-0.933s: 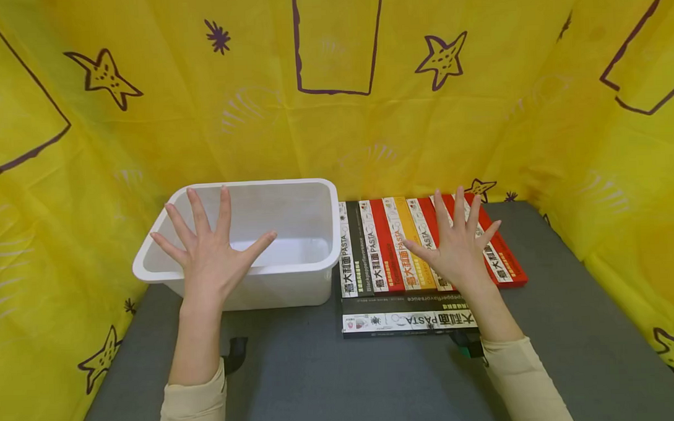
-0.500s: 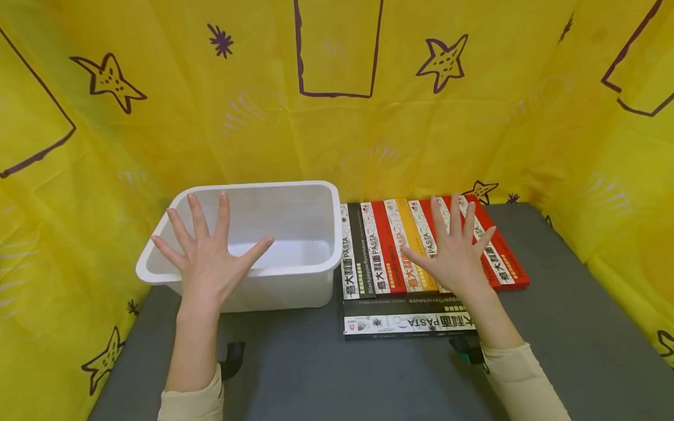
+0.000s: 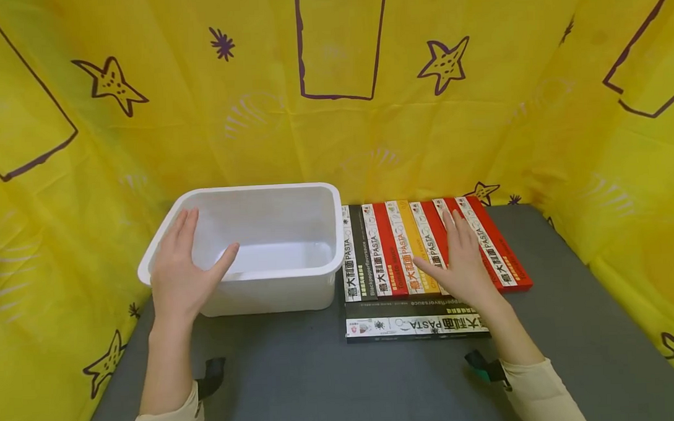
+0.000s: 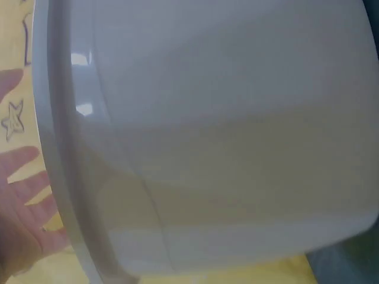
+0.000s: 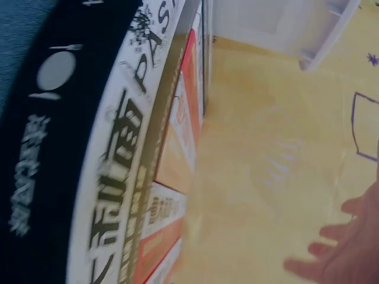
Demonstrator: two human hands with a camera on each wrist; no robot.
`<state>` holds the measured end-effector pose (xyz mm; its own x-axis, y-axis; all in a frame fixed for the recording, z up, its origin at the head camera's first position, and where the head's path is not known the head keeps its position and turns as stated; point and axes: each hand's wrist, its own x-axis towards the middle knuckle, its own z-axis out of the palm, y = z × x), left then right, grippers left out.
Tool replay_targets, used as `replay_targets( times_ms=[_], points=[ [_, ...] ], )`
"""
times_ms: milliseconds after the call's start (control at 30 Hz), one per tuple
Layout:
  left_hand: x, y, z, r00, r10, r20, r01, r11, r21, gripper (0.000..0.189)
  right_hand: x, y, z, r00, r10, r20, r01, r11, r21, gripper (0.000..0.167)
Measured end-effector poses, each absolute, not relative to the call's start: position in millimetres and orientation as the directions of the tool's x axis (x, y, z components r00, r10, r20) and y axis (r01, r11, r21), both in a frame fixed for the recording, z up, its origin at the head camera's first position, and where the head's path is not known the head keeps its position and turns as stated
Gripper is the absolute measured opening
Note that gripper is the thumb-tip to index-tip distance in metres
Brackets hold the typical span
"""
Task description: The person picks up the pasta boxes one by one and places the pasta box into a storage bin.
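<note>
In the head view my left hand (image 3: 182,279) hovers over the near left part of a white plastic tub (image 3: 273,293), its fingers straight and the thumb held apart. The tub's outer wall fills most of the left wrist view. My right hand (image 3: 466,268) is raised over a row of flat pasta boxes (image 3: 380,252) in red, yellow and black, fingers extended, holding nothing. One black and white pasta box (image 3: 385,326) lies crosswise in front of that row; its printed face looms large in the right wrist view.
A dark grey tabletop (image 3: 343,384) extends in front of the tub and boxes. Yellow cloth with drawn starfish (image 3: 334,142) encloses the back and both sides. Black straps (image 3: 211,377) show at the wrists.
Both hands have drawn their spread fingers closer together and turned somewhat. My left hand has moved left and down; my right hand has shifted slightly right.
</note>
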<state>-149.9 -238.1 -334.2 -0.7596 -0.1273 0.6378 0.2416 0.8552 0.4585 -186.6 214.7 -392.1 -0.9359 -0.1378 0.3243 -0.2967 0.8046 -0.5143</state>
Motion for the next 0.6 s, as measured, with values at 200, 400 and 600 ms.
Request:
replay_targets(
  times_ms=[200, 400, 600],
  points=[
    [-145, -257, -338, -0.71, -0.186, 0.679, 0.305, 0.788, 0.535, 0.068, -179, 227, -396, -0.936, -0.18, 0.302, -0.333, 0.731, -0.595, 0.104],
    [-141, -271, -340, -0.726, -0.248, 0.641, 0.284, 0.741, 0.608, 0.065, -172, 239, -404, -0.928, -0.229, 0.295, -0.366, 0.715, -0.596, 0.095],
    [-138, -285, -344, -0.741, -0.282, 0.61, 0.254, 0.723, 0.642, 0.062, -164, 256, -415, -0.921, -0.3, 0.248, -0.389, 0.709, -0.588, 0.083]
  ],
)
